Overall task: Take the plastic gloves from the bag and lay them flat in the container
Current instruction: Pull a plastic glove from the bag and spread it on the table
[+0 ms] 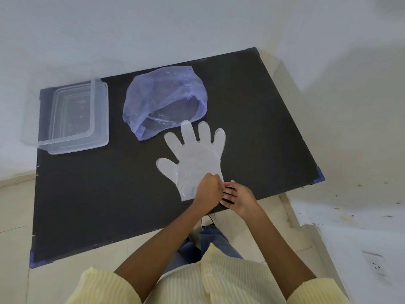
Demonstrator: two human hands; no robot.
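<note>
A clear plastic glove (pixel 195 156) lies flat on the black table (pixel 105 194), fingers spread and pointing away from me. My left hand (pixel 208 194) is closed on the glove's cuff at its near right corner. My right hand (pixel 238 196) sits right beside it with fingers spread, touching the same cuff edge. A translucent blue-purple bag (pixel 162 95) lies open behind the glove, with more clear plastic showing inside its mouth. The clear rectangular container (pixel 74 115) stands at the table's far left; I see nothing inside it.
A white wall runs behind the table. Beige floor tiles surround it, and a wall socket (pixel 375 265) sits low at the right. My yellow striped shirt and blue jeans fill the bottom of the view.
</note>
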